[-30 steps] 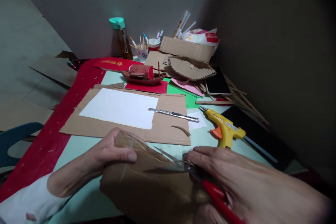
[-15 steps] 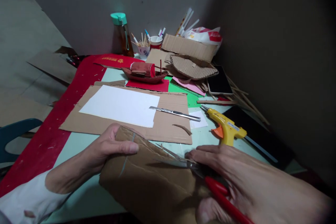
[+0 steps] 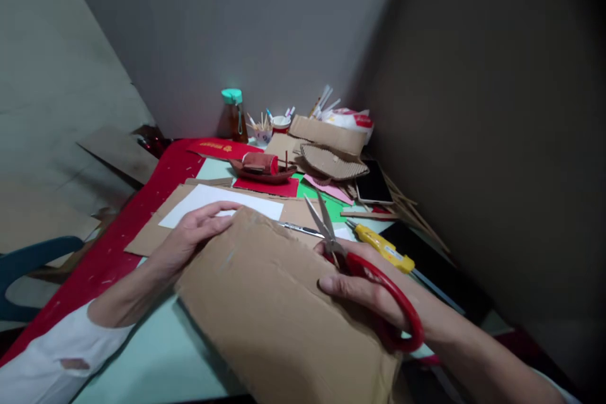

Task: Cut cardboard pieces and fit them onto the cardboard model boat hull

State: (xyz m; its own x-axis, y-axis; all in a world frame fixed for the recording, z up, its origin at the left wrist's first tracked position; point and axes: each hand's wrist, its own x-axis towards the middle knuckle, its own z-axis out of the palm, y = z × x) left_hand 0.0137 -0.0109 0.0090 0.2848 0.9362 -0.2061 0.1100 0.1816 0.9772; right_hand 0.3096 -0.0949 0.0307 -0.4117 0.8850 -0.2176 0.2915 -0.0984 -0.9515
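Note:
A large brown piece of cardboard [image 3: 279,309] is tilted up in front of me. My left hand [image 3: 201,227] grips its upper left corner, thumb on the near face. My right hand [image 3: 360,293] holds red-handled scissors [image 3: 386,287], with the thumb also pressing the cardboard's right edge. The scissor blades point up and away, slightly apart, clear of the sheet. Behind the held piece lie a white sheet of paper [image 3: 213,202] and a flat cardboard sheet [image 3: 158,227]. A slim craft knife [image 3: 303,228] rests there, partly hidden.
A yellow glue gun [image 3: 383,246] lies at the right, near a black flat panel [image 3: 440,271]. Farther back are a small brown model boat [image 3: 262,169], corrugated cardboard pieces [image 3: 331,161], a phone [image 3: 374,182], cups of sticks and pens, and a bottle [image 3: 235,117].
The scissors have come away from the cardboard's upper edge, and their blades now point upward. My right hand has turned and its thumb rests on the cardboard. The view has tilted up.

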